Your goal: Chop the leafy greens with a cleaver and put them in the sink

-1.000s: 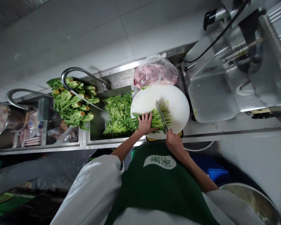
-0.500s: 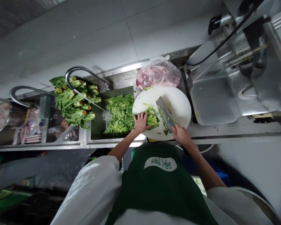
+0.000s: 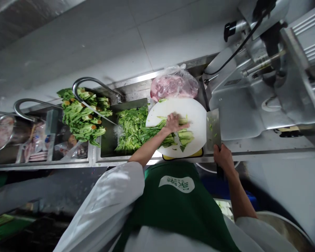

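Observation:
A round white cutting board (image 3: 193,108) lies on the steel counter in front of me. Cut green stalks (image 3: 186,135) sit on it. My left hand (image 3: 174,122) reaches across the board, fingers laid over the greens near its middle. My right hand (image 3: 223,157) is closed round the handle of a cleaver (image 3: 213,129), which lies flat off the board's right edge, blade speckled with green bits.
A sink (image 3: 109,141) left of the board holds chopped greens (image 3: 132,127). Whole bunches (image 3: 81,117) pile up further left under two curved taps (image 3: 94,82). A bag of pink meat (image 3: 173,85) sits behind the board. A steel slicing machine (image 3: 252,94) stands at right.
The cleaver left the greens and swung out to the right of the board. My left hand moved from the board's left edge to its middle, over the stalks.

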Motion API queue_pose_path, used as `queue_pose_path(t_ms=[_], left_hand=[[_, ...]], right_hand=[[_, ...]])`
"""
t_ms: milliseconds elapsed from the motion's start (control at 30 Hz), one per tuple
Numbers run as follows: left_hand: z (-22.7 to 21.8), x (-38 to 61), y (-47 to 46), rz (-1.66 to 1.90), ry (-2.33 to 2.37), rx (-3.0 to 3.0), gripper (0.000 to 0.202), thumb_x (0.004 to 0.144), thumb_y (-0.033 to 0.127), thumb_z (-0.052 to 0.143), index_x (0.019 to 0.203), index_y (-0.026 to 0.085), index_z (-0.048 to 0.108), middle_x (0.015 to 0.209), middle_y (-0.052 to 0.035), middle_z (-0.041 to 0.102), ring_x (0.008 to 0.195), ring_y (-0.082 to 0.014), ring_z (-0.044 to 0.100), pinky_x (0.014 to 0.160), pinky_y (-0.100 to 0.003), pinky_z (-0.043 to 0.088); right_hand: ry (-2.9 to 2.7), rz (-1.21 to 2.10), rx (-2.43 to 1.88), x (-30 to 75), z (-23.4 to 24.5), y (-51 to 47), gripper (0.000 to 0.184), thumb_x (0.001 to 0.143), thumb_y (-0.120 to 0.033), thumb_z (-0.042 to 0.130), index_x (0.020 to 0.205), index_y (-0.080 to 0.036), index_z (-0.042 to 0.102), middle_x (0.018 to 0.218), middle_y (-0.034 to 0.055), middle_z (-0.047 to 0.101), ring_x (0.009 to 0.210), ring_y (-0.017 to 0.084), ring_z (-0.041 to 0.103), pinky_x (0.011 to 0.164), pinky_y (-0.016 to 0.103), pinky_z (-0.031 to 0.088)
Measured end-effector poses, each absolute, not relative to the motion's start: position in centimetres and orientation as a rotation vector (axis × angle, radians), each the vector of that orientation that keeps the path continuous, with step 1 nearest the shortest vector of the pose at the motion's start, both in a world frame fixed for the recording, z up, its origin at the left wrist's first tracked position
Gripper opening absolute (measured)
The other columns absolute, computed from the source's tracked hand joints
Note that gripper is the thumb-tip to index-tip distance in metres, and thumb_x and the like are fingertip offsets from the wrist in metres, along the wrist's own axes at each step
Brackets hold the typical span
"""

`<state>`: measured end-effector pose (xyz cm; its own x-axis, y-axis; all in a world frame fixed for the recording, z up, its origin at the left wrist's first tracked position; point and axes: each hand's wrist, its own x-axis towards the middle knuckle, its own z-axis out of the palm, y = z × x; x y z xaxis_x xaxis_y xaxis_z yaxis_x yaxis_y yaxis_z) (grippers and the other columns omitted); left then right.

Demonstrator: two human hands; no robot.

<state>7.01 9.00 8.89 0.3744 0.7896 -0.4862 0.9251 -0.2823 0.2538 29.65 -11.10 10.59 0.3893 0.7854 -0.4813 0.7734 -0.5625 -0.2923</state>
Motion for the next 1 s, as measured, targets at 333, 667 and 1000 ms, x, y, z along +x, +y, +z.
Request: queue_pose_path(t_ms=[333, 667, 1000], left_hand=[[9.1, 9.0, 1.1, -0.529, 1.249, 2.456, 0.116, 0.068, 0.056, 0.083, 0.16, 0.021, 0.022, 0.154, -0.0212, 0.034, 0.137, -0.0436, 0.037, 0.107, -0.051, 0.04], [9.3, 7.5, -1.6, -0.277, 1.444, 2.441, 0.1, 0.081, 0.069, 0.064, 0.159, 0.021, 0.025, 0.156, -0.0196, 0.032, 0.142, -0.0407, 0.031, 0.116, -0.053, 0.031], [8.3, 10.4, 1.5, -0.518, 1.31, 2.343, 0.086, 0.079, 0.04, 0.078, 0.149, 0.012, 0.039, 0.138, -0.0243, 0.051, 0.123, -0.0374, 0.055, 0.092, -0.041, 0.053]], right_hand=[[-1.342, 1.008, -2.595, 29.0, 10.4, -11.3, 0.041, 0.101, -0.038, 0.034, 0.113, -0.009, 0.061, 0.099, 0.0193, 0.07, 0.09, 0.027, 0.065, 0.077, 0.033, 0.042], [-1.34, 1.027, -2.609, 28.8, 11.1, -11.2, 0.04, 0.101, -0.035, 0.034, 0.114, -0.009, 0.061, 0.094, 0.0186, 0.071, 0.084, 0.026, 0.066, 0.077, 0.033, 0.043], [-1.35, 1.053, -2.581, 28.9, 10.5, -11.5, 0.045, 0.1, -0.035, 0.033, 0.116, -0.004, 0.06, 0.088, 0.0199, 0.07, 0.084, 0.028, 0.066, 0.079, 0.035, 0.043]])
